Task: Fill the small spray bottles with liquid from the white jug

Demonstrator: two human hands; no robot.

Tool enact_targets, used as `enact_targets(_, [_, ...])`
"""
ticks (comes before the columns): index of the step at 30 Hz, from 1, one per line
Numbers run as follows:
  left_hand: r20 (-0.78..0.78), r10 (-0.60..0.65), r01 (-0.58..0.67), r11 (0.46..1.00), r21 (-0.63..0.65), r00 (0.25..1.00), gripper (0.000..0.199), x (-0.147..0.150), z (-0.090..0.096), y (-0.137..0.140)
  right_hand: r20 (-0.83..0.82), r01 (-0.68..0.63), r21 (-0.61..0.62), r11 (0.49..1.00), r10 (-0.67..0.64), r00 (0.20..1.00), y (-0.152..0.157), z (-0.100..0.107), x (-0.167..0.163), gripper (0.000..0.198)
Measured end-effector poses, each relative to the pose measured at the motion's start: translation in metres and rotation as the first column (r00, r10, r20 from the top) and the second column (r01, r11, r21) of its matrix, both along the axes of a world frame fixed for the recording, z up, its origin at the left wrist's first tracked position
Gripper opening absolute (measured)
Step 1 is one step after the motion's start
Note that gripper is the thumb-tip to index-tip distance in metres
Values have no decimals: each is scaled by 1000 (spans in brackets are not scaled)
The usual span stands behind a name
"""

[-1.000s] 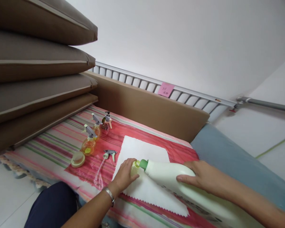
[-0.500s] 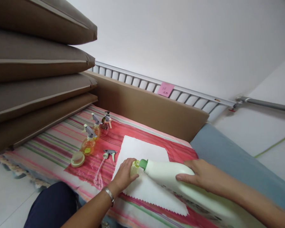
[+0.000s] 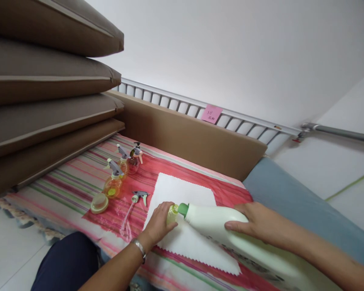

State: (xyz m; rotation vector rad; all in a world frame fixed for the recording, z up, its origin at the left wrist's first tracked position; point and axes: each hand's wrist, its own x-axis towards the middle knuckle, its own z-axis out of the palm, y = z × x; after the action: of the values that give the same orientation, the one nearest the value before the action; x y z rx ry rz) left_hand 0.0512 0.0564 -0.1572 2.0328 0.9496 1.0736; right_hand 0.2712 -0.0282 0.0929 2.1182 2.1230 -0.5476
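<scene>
My left hand (image 3: 157, 222) is closed around a small clear yellow bottle (image 3: 172, 214), whose open neck faces right. In my right hand (image 3: 251, 222) is a large pale green jug-like bottle (image 3: 218, 220), tilted nearly flat. Its green spout (image 3: 183, 209) meets the neck of the small bottle; whether liquid runs between them I cannot see. Both are over a white cloth with zigzag edges (image 3: 185, 186). A loose grey and pale green spray head (image 3: 141, 197) with a clear tube lies left of my left hand.
Several spray bottles (image 3: 113, 186) stand at the left, near a round pale lid or jar (image 3: 99, 203). Stacked brown cushions (image 3: 54, 117) rise at far left. Behind the striped cloth (image 3: 63, 182) are a brown board (image 3: 182, 129) and a white radiator (image 3: 157, 99) with a pink note (image 3: 212, 114).
</scene>
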Motion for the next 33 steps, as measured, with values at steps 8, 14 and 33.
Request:
enact_targets(8, [-4,4,-4,1000,1,1000,57,0,0,0,8,0,-8,1000,0,1000,-1,2,-1,36])
enact_targets(14, [1,8,-8,1000,6,1000,57,0,1,0,-6,-1,-8,1000,1,1000,0,2,-2,34])
enact_targets(33, [-2,8,-8,1000,23,1000,56,0,2,-2,29,13,6,1000,-13,999,-1,6,-7,33])
